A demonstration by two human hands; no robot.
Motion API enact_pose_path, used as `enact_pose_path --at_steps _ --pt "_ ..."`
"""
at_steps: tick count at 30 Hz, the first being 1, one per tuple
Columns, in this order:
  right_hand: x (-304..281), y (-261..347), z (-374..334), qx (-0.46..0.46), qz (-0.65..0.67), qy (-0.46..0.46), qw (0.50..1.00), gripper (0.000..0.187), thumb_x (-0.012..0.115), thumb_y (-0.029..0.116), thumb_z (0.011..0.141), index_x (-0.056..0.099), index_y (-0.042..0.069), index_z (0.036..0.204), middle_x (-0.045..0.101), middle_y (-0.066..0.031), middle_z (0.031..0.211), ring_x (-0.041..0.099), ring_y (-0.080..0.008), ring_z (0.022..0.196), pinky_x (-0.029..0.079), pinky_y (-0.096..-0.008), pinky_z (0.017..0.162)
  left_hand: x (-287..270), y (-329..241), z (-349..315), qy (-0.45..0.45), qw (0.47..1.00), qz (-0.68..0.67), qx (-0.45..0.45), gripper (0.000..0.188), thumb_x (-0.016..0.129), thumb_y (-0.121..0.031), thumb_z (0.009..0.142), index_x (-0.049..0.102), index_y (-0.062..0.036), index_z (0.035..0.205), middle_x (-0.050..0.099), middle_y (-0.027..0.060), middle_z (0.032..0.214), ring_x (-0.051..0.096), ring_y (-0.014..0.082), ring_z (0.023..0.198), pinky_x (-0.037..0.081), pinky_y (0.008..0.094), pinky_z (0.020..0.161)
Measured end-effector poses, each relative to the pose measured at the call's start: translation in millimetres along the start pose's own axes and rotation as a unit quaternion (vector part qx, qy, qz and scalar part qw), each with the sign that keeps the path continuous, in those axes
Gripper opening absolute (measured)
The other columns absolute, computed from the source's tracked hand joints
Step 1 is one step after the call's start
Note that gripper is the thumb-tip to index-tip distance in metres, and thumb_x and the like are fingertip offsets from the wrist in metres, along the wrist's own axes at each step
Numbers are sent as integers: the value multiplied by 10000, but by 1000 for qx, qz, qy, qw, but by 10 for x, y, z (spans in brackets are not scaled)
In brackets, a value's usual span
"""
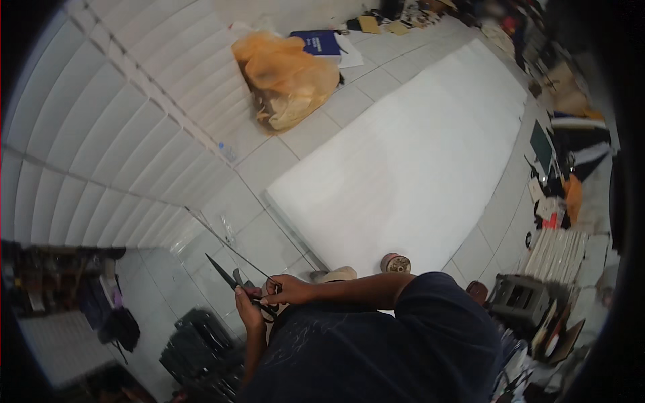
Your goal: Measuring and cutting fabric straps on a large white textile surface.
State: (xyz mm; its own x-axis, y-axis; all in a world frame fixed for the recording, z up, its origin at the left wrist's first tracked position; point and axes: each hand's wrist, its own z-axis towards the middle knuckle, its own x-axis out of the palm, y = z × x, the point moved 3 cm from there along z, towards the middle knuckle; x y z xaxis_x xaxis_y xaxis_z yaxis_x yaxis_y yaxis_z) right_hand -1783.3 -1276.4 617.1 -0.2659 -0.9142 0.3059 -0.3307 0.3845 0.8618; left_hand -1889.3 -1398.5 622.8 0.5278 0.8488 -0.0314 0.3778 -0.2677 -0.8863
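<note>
My left hand (250,310) is closed around a pair of black scissors (219,271), near where the blades meet the handles. The blades are spread apart and point up and to the left. Right beside it, my right hand (290,290) is pinched on the near end of a long thin grey rod (225,242). That rod runs away to the upper left, toward the white slatted wall. The dark scissor handles show just under the right hand's fingers. Whether the right hand also touches them, I cannot tell.
A large white sheet or pad (403,154) lies on the tiled floor ahead. At its near edge stands a round tin-like object (395,262). Farther off are an orange plastic bag (289,74) and a blue book (316,43). A grey box-shaped device (519,300) sits right, among clutter.
</note>
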Motion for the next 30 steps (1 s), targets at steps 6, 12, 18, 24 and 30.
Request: enact_pose_path --at_steps 6,12,18,24,30 --pt "-510 182 499 -131 -17 -230 964 364 792 242 774 550 16 926 585 -63 851 571 -144 781 470 -278 675 867 -620 955 129 988 57 60 426 313 -415 1025 493 -53 894 541 75 860 500 159 769 427 329 717" --pt "-874 -24 1146 -46 22 -477 877 440 810 172 680 478 34 933 563 -86 853 535 -164 769 463 -313 694 1382 -386 2134 258 927 238 131 485 326 -424 1006 558 -19 873 535 99 795 485 190 671 413 353 651" --pt "-989 84 2132 -5 140 -686 714 427 791 168 722 431 41 913 511 -72 774 496 -173 712 436 -337 642 1834 -793 3168 380 799 396 247 349 533 -337 932 581 5 982 637 225 891 597 412 826 441 487 763" --pt "-1708 -944 2154 -14 204 -790 577 401 772 130 764 409 43 911 576 -83 833 532 -138 699 458 -277 647 1952 -1015 4724 247 795 455 314 417 449 -248 959 407 -31 1313 672 81 795 633 326 765 391 479 742" --pt "-2757 -2595 2265 198 37 -828 524 449 767 306 753 443 49 927 578 -80 813 549 -217 714 457 -355 694 2229 162 6031 289 795 474 246 227 441 -266 949 607 -125 1013 692 17 771 653 254 796 347 452 804"
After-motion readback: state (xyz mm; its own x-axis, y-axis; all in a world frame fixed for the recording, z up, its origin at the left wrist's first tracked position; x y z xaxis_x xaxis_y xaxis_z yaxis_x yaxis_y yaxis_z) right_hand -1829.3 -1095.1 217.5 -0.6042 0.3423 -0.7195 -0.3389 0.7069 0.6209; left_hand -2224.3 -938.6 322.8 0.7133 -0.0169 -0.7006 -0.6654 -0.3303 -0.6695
